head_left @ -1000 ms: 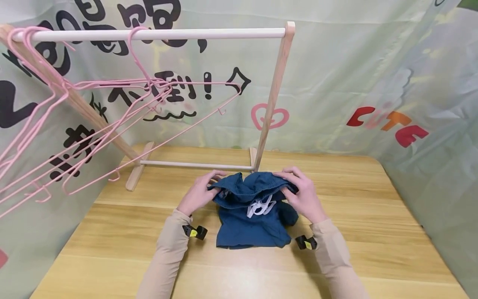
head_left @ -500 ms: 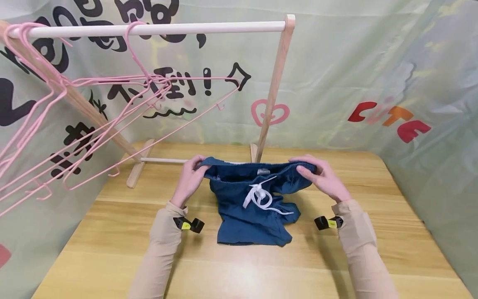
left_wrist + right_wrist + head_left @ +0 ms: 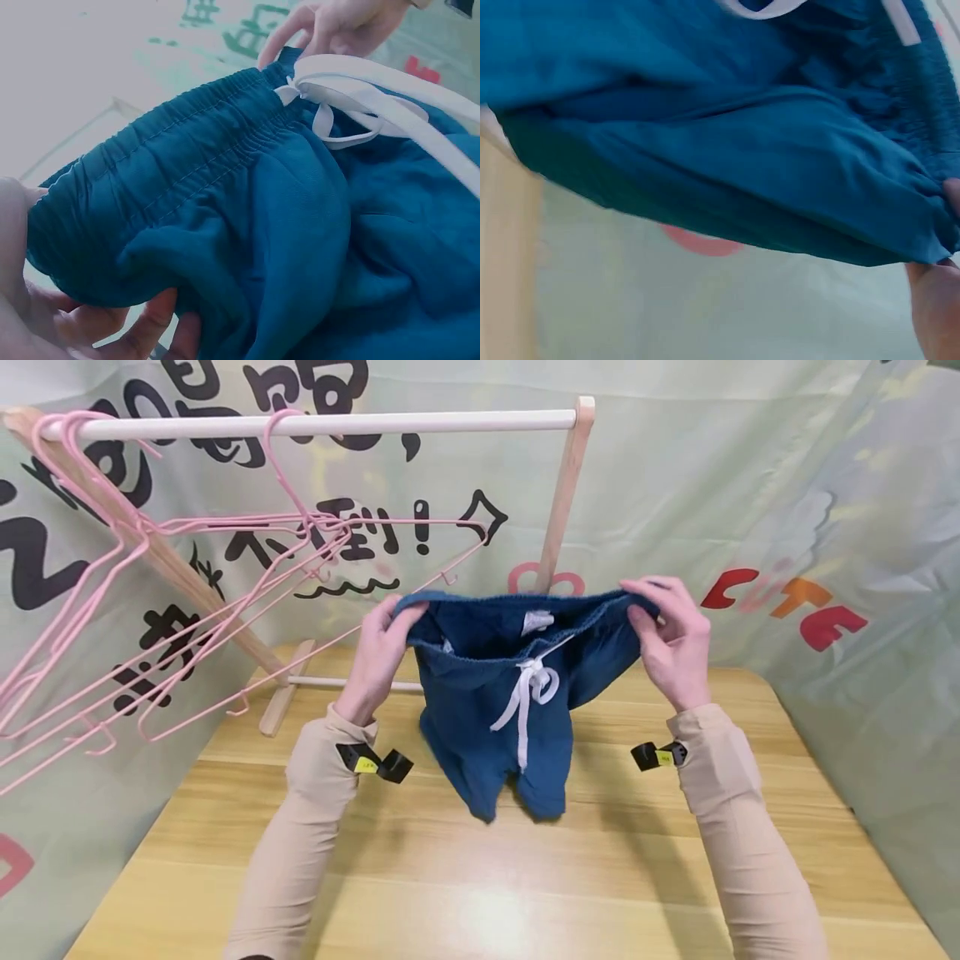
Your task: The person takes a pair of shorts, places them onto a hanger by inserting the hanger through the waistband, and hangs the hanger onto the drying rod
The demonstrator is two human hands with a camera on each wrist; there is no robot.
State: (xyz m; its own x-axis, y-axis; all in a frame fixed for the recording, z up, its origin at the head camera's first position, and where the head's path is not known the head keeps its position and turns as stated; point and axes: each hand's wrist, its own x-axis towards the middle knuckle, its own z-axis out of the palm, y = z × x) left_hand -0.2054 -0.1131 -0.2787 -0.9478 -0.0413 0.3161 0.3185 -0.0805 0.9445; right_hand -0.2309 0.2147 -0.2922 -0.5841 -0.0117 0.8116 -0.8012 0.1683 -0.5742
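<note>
Navy drawstring shorts (image 3: 495, 718) hang over the middle of the wooden table (image 3: 480, 885). Long axis runs waist to hems: elastic waistband (image 3: 180, 139) uppermost, mouth spread left to right, leg openings pointing down and toward the table's near side. Left hand (image 3: 378, 652) grips the waistband's left end; right hand (image 3: 671, 639) pinches its right end. White drawstring (image 3: 536, 674) is tied at the front, ends dangling.

Compared with 0.5 s ago: waistband is higher, now overlapping the right post of the clothes rack (image 3: 564, 502) above the table's far edge; legs, then spread on the wood, hang as two separate tubes; drawstring ends, then slanting right, drop nearly straight.
</note>
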